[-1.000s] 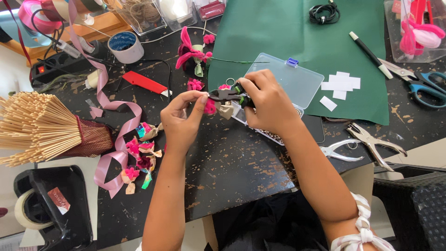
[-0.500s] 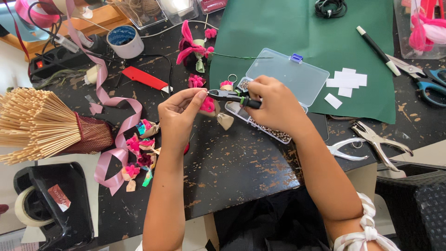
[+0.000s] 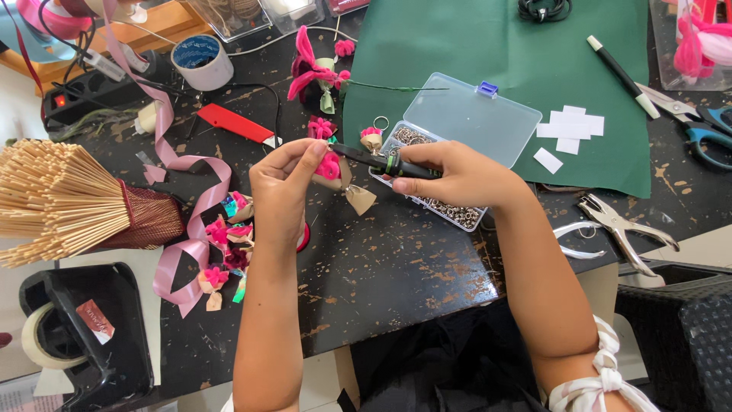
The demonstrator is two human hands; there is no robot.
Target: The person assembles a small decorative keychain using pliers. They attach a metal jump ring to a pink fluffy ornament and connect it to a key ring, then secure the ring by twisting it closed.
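We pinch a small pink pompom flower (image 3: 329,165) with our left hand (image 3: 286,183), thumb and finger shut tight on it. A tan paper tag (image 3: 358,197) hangs just under the flower. Our right hand (image 3: 457,175) wraps shut around one pair of black pliers (image 3: 381,162). The pliers' tip touches the flower from the right. Just behind our right hand sits one clear plastic box (image 3: 473,118) with its lid open, on the edge of a green mat (image 3: 488,46). On the left lies one bundle of wooden sticks (image 3: 57,198). Near it are one pink ribbon (image 3: 179,164) and a heap of finished flowers (image 3: 225,244); we cannot count those. On the right lies one silver hole punch (image 3: 618,229).
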